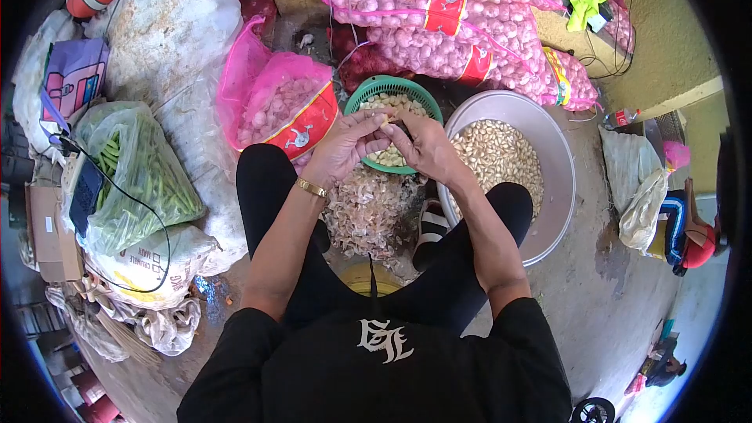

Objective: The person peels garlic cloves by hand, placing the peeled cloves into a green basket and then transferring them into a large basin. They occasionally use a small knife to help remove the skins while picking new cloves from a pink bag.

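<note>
- Two bare hands meet over the near rim of a green plastic basket (359,94), fingertips pinched together on one small pale garlic clove (385,119).
- Left hand (345,149): thumb and fingers curled closed on the clove from the left; a gold bracelet (312,187) sits on the wrist.
- Right hand (423,147): fingers bent in tight on the same clove from the right, touching the left fingertips.
- The basket holds more pale cloves and stands on the ground between the person's knees and the sacks.
- Just right of the basket, a wide metal basin (560,180) is part full of peeled cloves.
- A heap of papery garlic skins (368,211) lies under the wrists, between the black-clad legs.
- An opened pink mesh bag (278,106) of garlic bulbs sits left of the basket; full pink mesh sacks (462,39) are piled behind.
- Far left, a clear plastic bag of green beans (141,180) rests on white sacks.
</note>
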{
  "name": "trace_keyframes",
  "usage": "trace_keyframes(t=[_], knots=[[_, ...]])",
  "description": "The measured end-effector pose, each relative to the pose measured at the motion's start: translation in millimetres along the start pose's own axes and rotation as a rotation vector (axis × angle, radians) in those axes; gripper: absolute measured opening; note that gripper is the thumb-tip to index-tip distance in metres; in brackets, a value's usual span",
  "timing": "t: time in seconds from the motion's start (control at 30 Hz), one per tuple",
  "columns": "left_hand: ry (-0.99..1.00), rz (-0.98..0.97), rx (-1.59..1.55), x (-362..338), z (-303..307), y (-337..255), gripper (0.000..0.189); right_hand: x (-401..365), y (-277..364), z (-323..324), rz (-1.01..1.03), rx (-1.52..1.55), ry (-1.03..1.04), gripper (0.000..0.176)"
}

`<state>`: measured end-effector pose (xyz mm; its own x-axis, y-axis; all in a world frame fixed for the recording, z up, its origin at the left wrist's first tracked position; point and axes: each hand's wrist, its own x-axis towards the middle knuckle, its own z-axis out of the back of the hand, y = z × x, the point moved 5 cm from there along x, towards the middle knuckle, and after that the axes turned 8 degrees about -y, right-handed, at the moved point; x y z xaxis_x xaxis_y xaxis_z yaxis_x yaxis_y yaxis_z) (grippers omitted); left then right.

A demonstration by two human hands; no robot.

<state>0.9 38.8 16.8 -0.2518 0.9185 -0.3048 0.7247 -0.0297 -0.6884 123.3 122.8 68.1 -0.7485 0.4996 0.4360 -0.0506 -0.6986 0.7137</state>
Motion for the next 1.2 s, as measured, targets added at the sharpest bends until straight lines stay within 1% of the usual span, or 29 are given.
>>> trace_keyframes(t=[0.17, 0.23, 0.37, 0.43, 0.57, 0.63, 0.67, 0.73, 0.77, 0.87, 0.93, 1.0, 1.07, 1.1, 1.2], knots=[[0.017, 0.043, -0.015, 2, 6, 4, 0.026, -1, 7, 0, 0.032, 0.069, 0.040, 0.028], [0.037, 0.070, -0.011, 0, 5, 3, 0.024, -1, 8, -1, -0.063, 0.053, 0.138, 0.029], [0.047, 0.080, -0.001, 2, 7, 5, 0.024, -7, 2, -7, 0.007, 0.057, 0.084, 0.029], [0.007, 0.056, 0.062, 2, 10, 6, 0.022, -10, -2, -14, 0.005, -0.113, 0.146, 0.028], [-0.001, 0.065, 0.093, 2, 11, 6, 0.021, -10, 0, -11, -0.003, -0.163, 0.164, 0.028], [-0.048, 0.015, 0.042, 1, 10, 8, 0.022, -8, -3, -7, 0.013, -0.134, 0.082, 0.028], [-0.049, 0.015, 0.041, 1, 11, 11, 0.022, -5, -9, -6, 0.013, -0.134, 0.083, 0.028], [-0.010, -0.022, -0.019, 1, 6, 14, 0.025, 4, -8, 3, 0.078, -0.090, -0.048, 0.027], [-0.012, -0.024, -0.021, 2, 5, 15, 0.025, 3, -9, 6, 0.026, -0.081, -0.032, 0.027], [-0.004, -0.032, -0.022, -3, -5, 7, 0.029, 6, -8, 7, 0.034, -0.061, -0.022, 0.026], [0.166, 0.000, -0.017, -3, -10, 6, 0.032, 6, -1, 8, 0.046, -0.044, -0.038, 0.026], [0.161, -0.019, 0.006, -3, -9, 5, 0.032, 5, 0, 8, 0.055, -0.028, -0.055, 0.026], [0.156, -0.036, 0.026, -4, -9, 7, 0.031, 2, -6, 5, 0.024, -0.135, -0.007, 0.026], [0.154, -0.030, 0.009, -5, -10, 8, 0.028, 0, -7, 5, 0.022, -0.136, -0.008, 0.026], [0.156, -0.016, -0.043, -3, -11, 13, 0.023, -2, -4, 8, 0.069, -0.145, -0.041, 0.026]])
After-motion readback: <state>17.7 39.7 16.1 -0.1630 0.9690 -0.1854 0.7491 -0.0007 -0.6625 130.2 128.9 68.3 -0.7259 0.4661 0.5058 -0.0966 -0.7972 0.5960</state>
